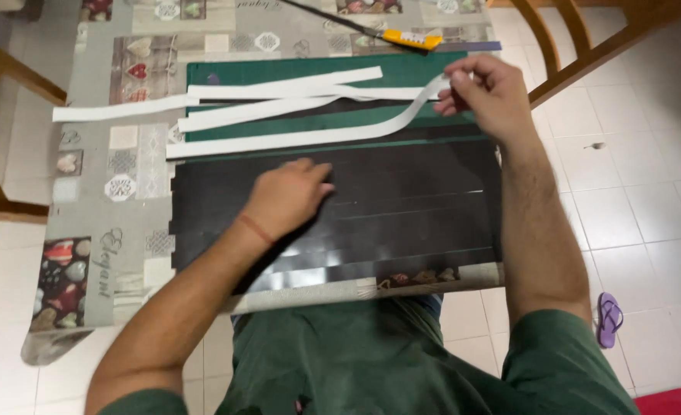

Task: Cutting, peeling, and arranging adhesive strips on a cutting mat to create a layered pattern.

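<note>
With the left hand flat on the black sheet, the right hand, its grip pinching the white strip, should draw it level.

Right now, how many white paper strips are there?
4 white strips: top one on the green mat, one poking left, a short middle one, the lowest pinched by the right hand. Overlaps may hide more.
</note>
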